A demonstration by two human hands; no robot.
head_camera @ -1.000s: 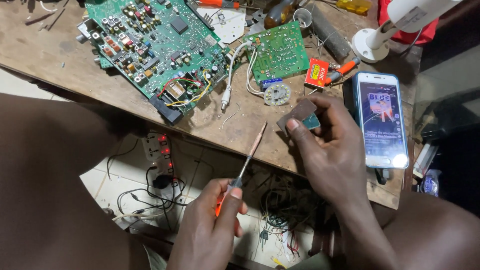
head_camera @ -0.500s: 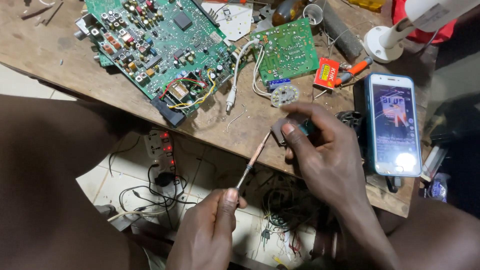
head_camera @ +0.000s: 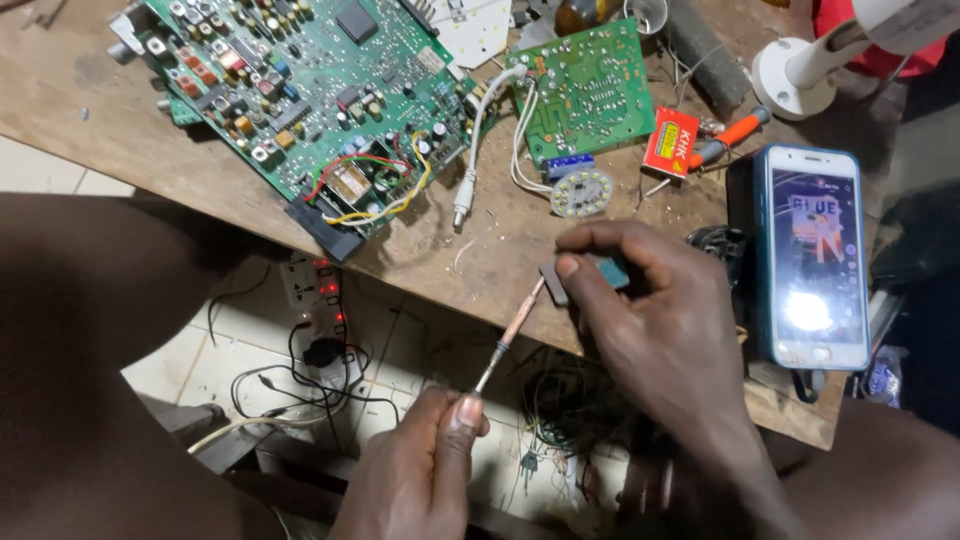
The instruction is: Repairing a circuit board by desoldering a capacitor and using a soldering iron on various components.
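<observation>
The right hand [head_camera: 655, 320] pinches a small dark component [head_camera: 575, 277] between thumb and fingers, holding it just over the near edge of the wooden worktop [head_camera: 420, 250]. The component is a little flat piece, grey-brown on the side facing the camera with a teal-blue part showing behind the thumb; most of it is hidden by the fingers, so its full shape cannot be told.

The left hand [head_camera: 420, 480] is closed around the handle of a thin tool [head_camera: 508, 335], a slim metal shaft with a copper-coloured upper stretch. The shaft slants up from the left hand and its tip meets the lower left corner of the component.

Everything else is placed from the component. Directly beyond it on the worktop lies a small round white LED disc [head_camera: 581, 192], and beyond that a green circuit board [head_camera: 585, 88] with white wires running off its left side. Farther off to the upper left sits a large green circuit board [head_camera: 300, 95], crowded with parts and red and yellow wires. To the right of the component lies a smartphone [head_camera: 812, 255] with its screen lit. Up and to the right is a small red packet [head_camera: 670, 142]. Below and to the left, on the floor, a white power strip [head_camera: 310, 285] shows red lights among tangled black cables.
</observation>
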